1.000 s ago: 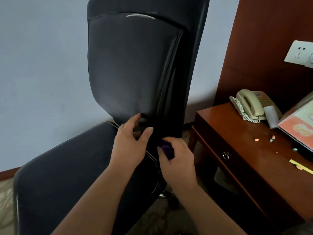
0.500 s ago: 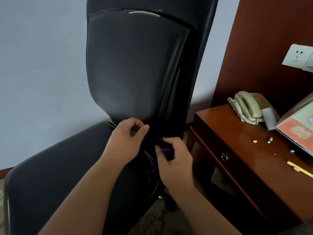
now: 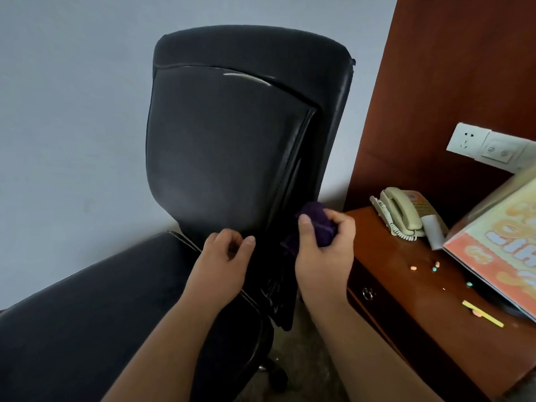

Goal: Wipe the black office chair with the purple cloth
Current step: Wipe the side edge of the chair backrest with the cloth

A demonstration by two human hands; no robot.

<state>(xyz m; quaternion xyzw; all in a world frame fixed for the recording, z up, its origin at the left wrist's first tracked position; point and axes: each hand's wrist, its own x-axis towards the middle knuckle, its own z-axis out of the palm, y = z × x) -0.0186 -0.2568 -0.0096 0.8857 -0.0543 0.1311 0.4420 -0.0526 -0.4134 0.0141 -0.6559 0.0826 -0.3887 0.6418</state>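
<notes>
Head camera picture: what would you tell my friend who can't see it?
The right hand grips a purple cloth at the side of the black office chair, while the left hand holds the backrest's bottom edge. A wooden desk with a phone stands on the right.

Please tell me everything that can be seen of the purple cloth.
The purple cloth is dark violet, soft fabric by its look, bunched into a wad. The right hand grips it, thumb across the front, fingers curled round the far side. A loose end hangs below the thumb. It lies against the lower right edge of the black office chair backrest.
</notes>
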